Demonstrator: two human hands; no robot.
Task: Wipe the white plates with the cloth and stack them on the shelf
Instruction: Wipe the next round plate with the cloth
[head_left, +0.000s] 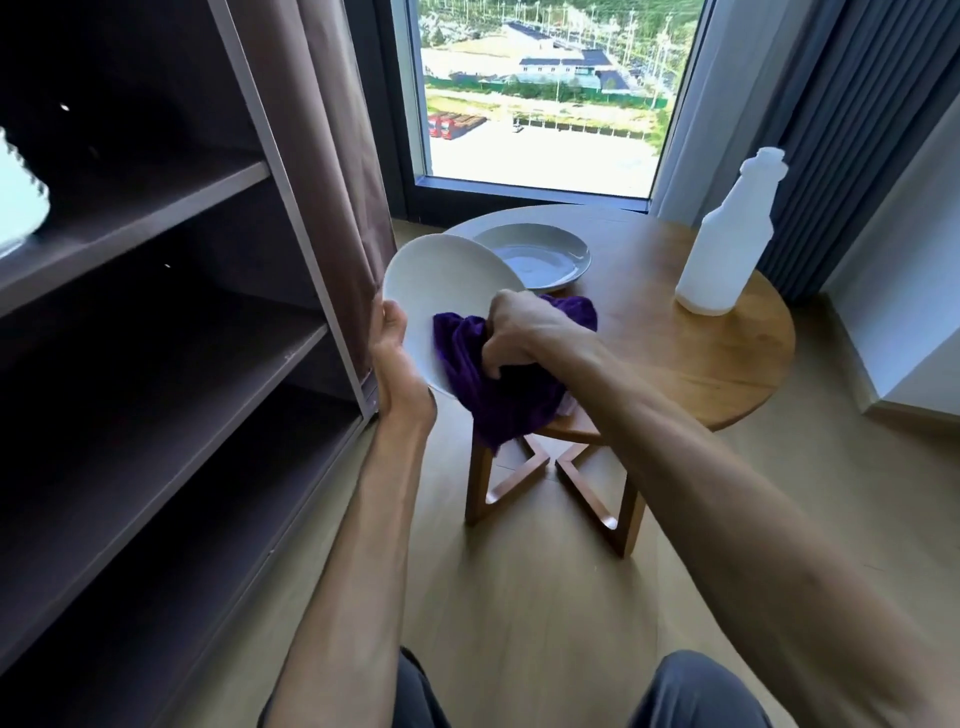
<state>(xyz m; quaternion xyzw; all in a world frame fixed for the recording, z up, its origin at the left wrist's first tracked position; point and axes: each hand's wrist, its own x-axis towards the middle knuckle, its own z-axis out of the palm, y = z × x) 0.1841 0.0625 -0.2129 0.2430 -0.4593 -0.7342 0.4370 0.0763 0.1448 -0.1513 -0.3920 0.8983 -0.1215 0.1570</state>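
head view: left hand (396, 358) grips a tilted white plate (441, 291) by its 8 o'clock rim while right hand (511, 335) clenches the purple cloth (483, 384) against it. a second plate (540, 254) waits on the round table (727, 353) at 1 o'clock; the shelf (156, 364) at 9 o'clock shows no plates, so stacking looks unstarted.

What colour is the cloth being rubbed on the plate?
Deep purple. The cloth shows best in the head view, bunched in the right hand.

Both forearms (363, 545) are bare, unsleeved; dark grey trousers (696, 691) cover the knees.
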